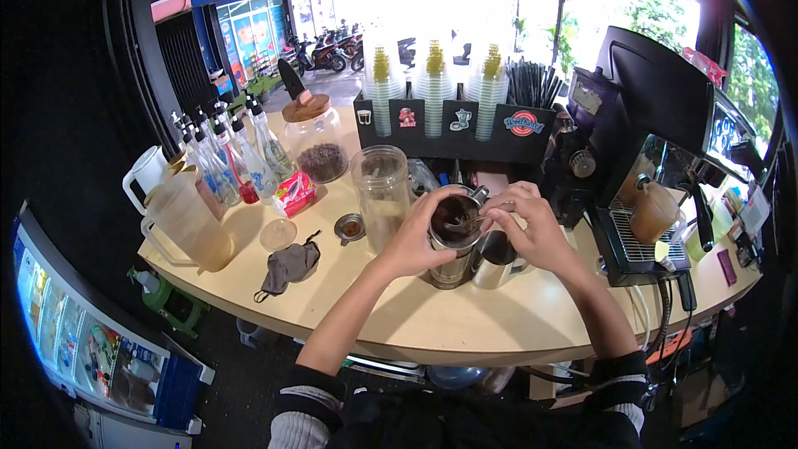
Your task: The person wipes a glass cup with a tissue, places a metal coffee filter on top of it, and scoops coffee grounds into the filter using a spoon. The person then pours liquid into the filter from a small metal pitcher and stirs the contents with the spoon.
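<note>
My left hand (416, 241) is wrapped round the side of a metal cup (455, 241) with dark contents. In my right hand (529, 226) is the handle of a small spoon (475, 220), pinched between the fingers, its bowl down inside the cup. Under the metal cup stands another shiny vessel (453, 273), partly hidden. A steel pitcher (496, 262) is just to the right, below my right hand. Left of my left hand a tall clear container (380, 191) stands upright. A small round strainer (349, 228) lies on the wooden counter (399, 320).
A dark cup holder (424, 148) with stacked cups and straws stands behind. An espresso machine (640, 166) is at right. Pump bottles (241, 158), a plastic jug (189, 220), a jar of beans (320, 154) and a grey mask (288, 266) are at left.
</note>
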### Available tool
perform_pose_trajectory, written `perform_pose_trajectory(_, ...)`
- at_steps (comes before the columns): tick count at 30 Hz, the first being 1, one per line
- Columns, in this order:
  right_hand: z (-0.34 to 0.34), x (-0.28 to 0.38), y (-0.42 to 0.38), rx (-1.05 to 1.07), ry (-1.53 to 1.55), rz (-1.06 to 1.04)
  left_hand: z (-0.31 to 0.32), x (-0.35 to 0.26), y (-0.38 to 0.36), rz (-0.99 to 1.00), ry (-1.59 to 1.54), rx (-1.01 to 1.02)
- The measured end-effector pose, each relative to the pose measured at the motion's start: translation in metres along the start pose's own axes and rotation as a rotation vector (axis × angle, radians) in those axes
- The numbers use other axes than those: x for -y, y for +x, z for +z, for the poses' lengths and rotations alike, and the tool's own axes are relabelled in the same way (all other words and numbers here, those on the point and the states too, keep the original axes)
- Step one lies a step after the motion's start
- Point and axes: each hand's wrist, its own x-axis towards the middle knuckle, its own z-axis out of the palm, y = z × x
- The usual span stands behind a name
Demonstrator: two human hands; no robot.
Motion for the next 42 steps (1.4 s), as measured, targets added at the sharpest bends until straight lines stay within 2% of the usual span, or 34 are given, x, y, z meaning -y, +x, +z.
perform_pose_trajectory(3, 0.001, 0.002, -0.003, 0.054, -0.002, -0.014, 0.000, 0.000, 0.000, -0.021, 0.001, -0.001)
perform_pose_trajectory(7, -0.004, 0.000, -0.004, 0.017, 0.075, 0.028, 0.001, 0.003, -0.002, -0.106, -0.015, -0.052)
perform_pose_trajectory(9, -0.005, 0.000, -0.005, -0.012, 0.323, 0.190, 0.000, -0.002, -0.001, -0.151, 0.005, -0.073)
perform_pose_trajectory(10, -0.004, 0.002, -0.005, -0.012, 0.323, 0.190, 0.000, -0.004, -0.001, -0.187, -0.018, -0.094)
perform_pose_trajectory(12, 0.000, 0.007, -0.004, -0.117, 0.621, 0.318, 0.000, -0.010, -0.001, -0.223, -0.042, -0.114)
perform_pose_trajectory(16, 0.005, 0.004, -0.004, -0.167, 0.543, 0.312, -0.001, -0.016, -0.002, -0.236, 0.053, -0.143)
perform_pose_trajectory(18, 0.008, 0.002, -0.003, -0.184, 0.578, 0.375, 0.000, -0.015, -0.003, -0.236, 0.091, -0.150)
perform_pose_trajectory(20, 0.013, -0.003, -0.003, -0.181, 0.558, 0.376, 0.002, -0.016, -0.004, -0.295, 0.116, -0.136)
perform_pose_trajectory(27, 0.021, -0.003, -0.001, -0.151, 0.536, 0.377, 0.003, -0.017, -0.006, -0.365, 0.007, -0.079)
perform_pose_trajectory(29, 0.021, 0.002, 0.001, -0.145, 0.512, 0.359, 0.005, -0.013, -0.007, -0.200, 0.028, -0.191)
perform_pose_trajectory(30, 0.021, 0.004, 0.002, -0.140, 0.488, 0.342, 0.003, -0.017, -0.005, -0.198, 0.028, -0.189)
perform_pose_trajectory(32, 0.020, 0.008, 0.003, -0.129, 0.439, 0.295, -0.004, -0.034, -0.002, -0.028, 0.212, -0.255)
perform_pose_trajectory(33, 0.021, 0.009, 0.004, -0.114, 0.391, 0.247, -0.008, -0.041, 0.000, -0.029, 0.210, -0.250)
perform_pose_trajectory(35, 0.021, 0.014, 0.006, -0.103, 0.358, 0.255, -0.012, -0.050, 0.005, 0.085, 0.555, -0.037)
perform_pose_trajectory(36, 0.020, 0.017, 0.006, -0.089, 0.324, 0.257, -0.009, -0.051, 0.008, 0.170, 0.625, -0.026)
perform_pose_trajectory(39, 0.011, 0.026, 0.005, -0.092, 0.223, 0.160, -0.001, -0.046, 0.014, 0.233, 0.750, -0.068)
perform_pose_trajectory(42, 0.000, 0.017, -0.013, -0.172, 0.192, 0.183, -0.001, -0.046, 0.018, 0.232, 0.713, -0.146)
